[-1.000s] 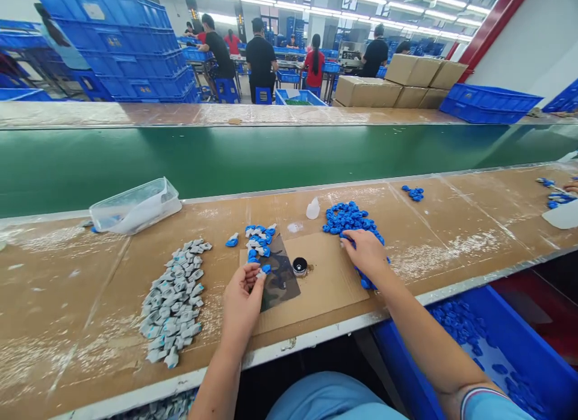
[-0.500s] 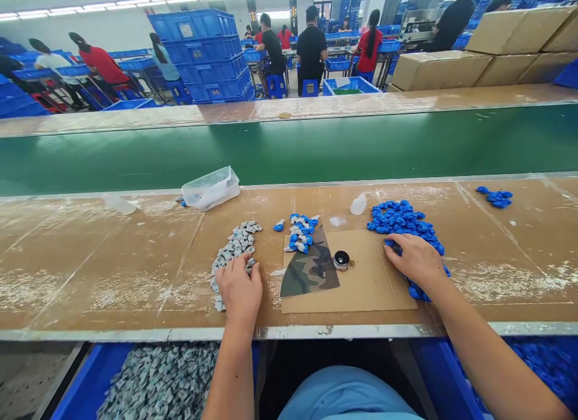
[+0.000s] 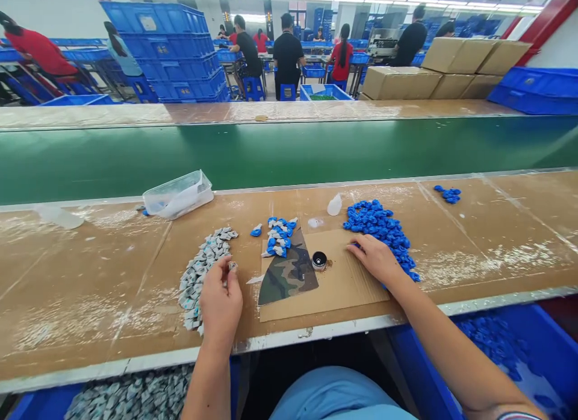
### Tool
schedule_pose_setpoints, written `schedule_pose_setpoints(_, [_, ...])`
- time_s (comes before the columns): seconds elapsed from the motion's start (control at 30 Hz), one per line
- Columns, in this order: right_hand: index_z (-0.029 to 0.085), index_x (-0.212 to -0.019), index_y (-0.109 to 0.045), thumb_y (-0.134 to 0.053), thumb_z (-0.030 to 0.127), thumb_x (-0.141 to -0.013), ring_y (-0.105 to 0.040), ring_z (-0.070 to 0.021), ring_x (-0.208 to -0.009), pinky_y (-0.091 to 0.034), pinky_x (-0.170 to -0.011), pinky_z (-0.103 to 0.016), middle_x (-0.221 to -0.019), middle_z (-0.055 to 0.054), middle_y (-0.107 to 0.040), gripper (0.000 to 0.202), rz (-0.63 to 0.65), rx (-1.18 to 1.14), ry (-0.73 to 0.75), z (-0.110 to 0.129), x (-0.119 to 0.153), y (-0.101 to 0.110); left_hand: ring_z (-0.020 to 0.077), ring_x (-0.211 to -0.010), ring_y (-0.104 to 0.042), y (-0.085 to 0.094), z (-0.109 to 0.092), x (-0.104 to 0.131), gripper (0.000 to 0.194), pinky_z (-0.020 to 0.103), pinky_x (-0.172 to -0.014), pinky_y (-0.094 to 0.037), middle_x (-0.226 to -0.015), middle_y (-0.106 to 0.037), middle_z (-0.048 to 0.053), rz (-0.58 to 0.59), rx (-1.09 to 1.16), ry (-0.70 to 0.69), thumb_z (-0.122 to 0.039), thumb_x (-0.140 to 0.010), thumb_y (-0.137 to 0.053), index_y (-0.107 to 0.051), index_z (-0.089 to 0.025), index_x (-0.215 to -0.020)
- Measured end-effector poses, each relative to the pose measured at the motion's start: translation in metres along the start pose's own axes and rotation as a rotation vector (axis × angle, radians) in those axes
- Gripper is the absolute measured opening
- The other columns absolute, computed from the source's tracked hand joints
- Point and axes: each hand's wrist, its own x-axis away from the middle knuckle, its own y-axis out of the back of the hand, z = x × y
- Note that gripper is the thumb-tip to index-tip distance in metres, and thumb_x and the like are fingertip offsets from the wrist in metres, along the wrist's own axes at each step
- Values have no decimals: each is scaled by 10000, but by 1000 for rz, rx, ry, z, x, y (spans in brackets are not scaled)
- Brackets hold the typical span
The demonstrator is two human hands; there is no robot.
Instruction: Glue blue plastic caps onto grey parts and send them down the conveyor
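My left hand [image 3: 220, 300] is closed in a pinch on a small grey piece [image 3: 232, 266], just right of a curved pile of grey pieces [image 3: 198, 281]. Over the cardboard sheet [image 3: 347, 293], my right hand [image 3: 376, 257] pinches a small blue piece [image 3: 356, 246], mostly hidden by the fingers. Beside that hand spreads a pile of blue pieces [image 3: 379, 221]. Between the hands lie a camouflage-patterned sheet [image 3: 289, 275] and a small round black-and-silver cup [image 3: 319, 261]. A cluster of joined blue-and-grey pieces [image 3: 279, 236] rests at the sheet's upper edge.
A clear plastic box [image 3: 178, 196] stands at the back left, near the green conveyor belt [image 3: 280, 152]. A whitish translucent piece [image 3: 335, 205] and a few blue pieces [image 3: 447, 194] lie farther right. Bins of grey pieces [image 3: 130, 396] and blue pieces [image 3: 492, 344] sit below the table edge.
Both hands have come away from their piles toward the middle, each with a small piece in its fingertips. The camera view has turned to the right.
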Motion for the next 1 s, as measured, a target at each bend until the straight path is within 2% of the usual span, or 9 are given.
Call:
schedule_pose_setpoints(0.13, [186, -834, -643, -540, 228, -920, -659, -189, -748, -514, -689, -275, -777, -54, -678, 140, 33, 12, -31, 4, -6, -1, 202, -819, -671, -11, -19, 17, 381, 359, -822, -508, -864, -665, 45, 212, 496, 306, -502, -733, -610, -598, -187, -946])
schedule_pose_setpoints(0.27, [185, -834, -675, -580, 185, -887, -658, -198, -802, -527, -745, -298, -818, -66, -682, 109, 51, -42, 15, 6, -4, -1, 161, -770, -659, -28, -34, 34, 460, 299, -770, -520, -843, -681, 28, 345, 658, 443, -460, -594, -754, -623, -174, -930])
schedule_pose_setpoints(0.37, [187, -984, -681, -575, 118, -855, -655, -205, -843, -537, -765, -317, -897, -80, -679, 181, 67, -94, 66, 6, 0, 2, 143, -687, -634, -40, -39, 45, 438, 275, -673, -523, -774, -680, 19, 440, 673, 442, -405, -581, -776, -638, -170, -925])
schedule_pose_setpoints(0.47, [185, -1056, -658, -541, 91, -839, -656, -202, -840, -545, -763, -330, -927, -83, -682, 264, 54, -171, 61, 7, 4, 6, 160, -721, -652, -50, -41, 53, 420, 283, -664, -532, -822, -693, 44, 494, 696, 410, -410, -624, -752, -649, -172, -955])
schedule_pose_setpoints(0.6, [177, -1010, -650, -556, 182, -850, -657, -164, -721, -554, -667, -286, -869, -59, -703, 185, -1, -416, 12, 20, 6, 14, 181, -825, -671, -58, -41, 58, 402, 312, -753, -545, -943, -701, 72, 506, 753, 361, -422, -641, -744, -655, -183, -952])
schedule_pose_setpoints(0.7, [189, -1001, -659, -547, 204, -864, -672, -166, -806, -553, -724, -278, -911, -59, -720, 177, 1, -543, 85, 35, 5, 19, 176, -837, -667, -59, -40, 59, 365, 318, -796, -544, -915, -700, 66, 508, 752, 324, -416, -660, -736, -668, -182, -931])
schedule_pose_setpoints(0.87, [190, -1030, -656, -536, 181, -880, -669, -160, -788, -553, -737, -287, -936, -62, -722, 193, -2, -574, 141, 54, 1, 19, 182, -831, -683, -59, -35, 61, 362, 312, -762, -561, -899, -689, 63, 507, 737, 295, -412, -691, -716, -670, -186, -970])
schedule_pose_setpoints(1.0, [207, -1043, -665, -525, 154, -893, -667, -177, -894, -542, -803, -305, -955, -61, -719, 211, -4, -533, 179, 57, 0, 17, 179, -823, -688, -60, -33, 62, 344, 309, -743, -569, -935, -677, 70, 501, 725, 261, -404, -727, -688, -669, -189, -994])
